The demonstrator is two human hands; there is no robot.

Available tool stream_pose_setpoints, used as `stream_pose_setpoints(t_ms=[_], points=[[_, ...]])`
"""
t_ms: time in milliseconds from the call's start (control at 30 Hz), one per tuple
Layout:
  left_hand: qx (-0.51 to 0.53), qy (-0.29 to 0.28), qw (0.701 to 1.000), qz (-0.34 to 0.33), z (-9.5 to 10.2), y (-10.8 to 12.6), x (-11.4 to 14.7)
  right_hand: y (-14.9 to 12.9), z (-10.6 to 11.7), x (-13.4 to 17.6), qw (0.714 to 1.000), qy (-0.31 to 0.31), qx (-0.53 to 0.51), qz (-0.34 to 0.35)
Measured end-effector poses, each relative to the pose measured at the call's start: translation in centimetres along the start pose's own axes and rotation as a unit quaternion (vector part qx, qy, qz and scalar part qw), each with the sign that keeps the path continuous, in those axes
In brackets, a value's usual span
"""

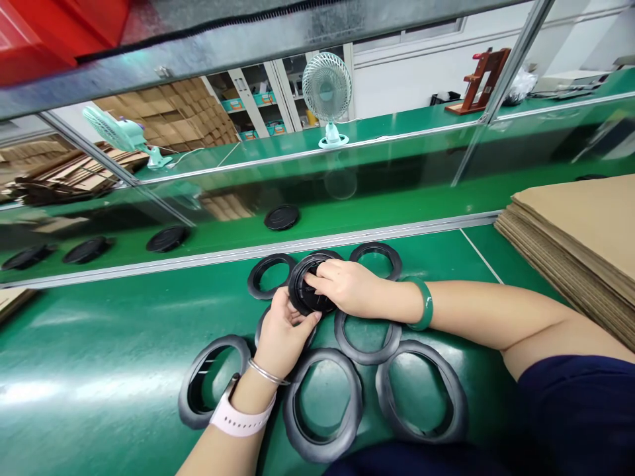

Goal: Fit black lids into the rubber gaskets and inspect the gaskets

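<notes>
Pinching the rim of a black round part (pixel 296 295), the left hand (pixel 284 328) steadies it above the green table (pixel 124 344), thumb at its lower edge. The right hand (pixel 342 285) reaches in from the other side with its fingers inside the part; whether they grasp or only press, I cannot tell. Fine raised detail shows in the part's dark face, too small to read as lettering.

Black rings lie flat about the hands: a back-left ring (pixel 254 277), a back-right ring (pixel 395 261), and a front row with a left ring (pixel 186 387), a middle ring (pixel 290 410) and a right ring (pixel 460 396). Beyond the metal rail (pixel 223 254) sits a black disc (pixel 282 217).

Plain brown cardboard sheets (pixel 580 218) are stacked at the right. Behind, a mint fan (pixel 327 86) has a hub whose markings are illegible, and any print on the teal boxes (pixel 264 98) in the cabinet (pixel 242 84) is likewise too small to make out.
</notes>
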State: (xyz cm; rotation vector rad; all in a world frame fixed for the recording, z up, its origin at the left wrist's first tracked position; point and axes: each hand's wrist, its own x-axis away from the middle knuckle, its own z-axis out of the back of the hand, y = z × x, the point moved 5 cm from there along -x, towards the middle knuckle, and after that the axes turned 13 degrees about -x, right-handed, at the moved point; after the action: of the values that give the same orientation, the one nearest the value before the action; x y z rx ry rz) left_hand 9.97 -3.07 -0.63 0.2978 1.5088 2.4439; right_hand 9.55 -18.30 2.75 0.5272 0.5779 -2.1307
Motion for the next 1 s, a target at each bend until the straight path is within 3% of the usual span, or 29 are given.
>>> stream_pose_setpoints(t_ms=[167,267,333,433,533,633,833,1000], points=[[0.012,0.022,1.000,0.010,0.1,-0.1,0.1,-0.2,0.5,-0.4,1.000,0.002,0.003,0.025],[0.077,0.031,0.996,0.022,0.2,-0.2,-0.1,-0.6,1.9,-0.6,0.997,0.063,-0.022,0.044],[0.116,0.029,0.993,0.021,0.1,0.0,-0.1,-0.4,3.0,-0.4,0.989,0.133,-0.062,0.014],[0.132,0.025,0.991,0.014,-0.1,0.2,0.0,1.3,3.1,-0.1,0.959,0.200,-0.167,-0.114],[0.128,0.014,0.992,0.002,-0.6,0.2,0.3,3.1,1.6,0.1,0.906,0.193,-0.306,-0.221],[0.107,0.012,0.994,-0.015,-0.9,0.0,0.5,4.1,0.5,0.1,0.868,0.184,-0.383,-0.258],[0.003,0.027,0.999,-0.019,-0.5,0.1,1.1,3.9,0.4,0.0,0.840,0.180,-0.446,-0.252],[-0.054,0.056,0.995,-0.055,0.0,1.1,1.5,3.9,0.3,0.2,0.833,0.209,-0.439,-0.264]])
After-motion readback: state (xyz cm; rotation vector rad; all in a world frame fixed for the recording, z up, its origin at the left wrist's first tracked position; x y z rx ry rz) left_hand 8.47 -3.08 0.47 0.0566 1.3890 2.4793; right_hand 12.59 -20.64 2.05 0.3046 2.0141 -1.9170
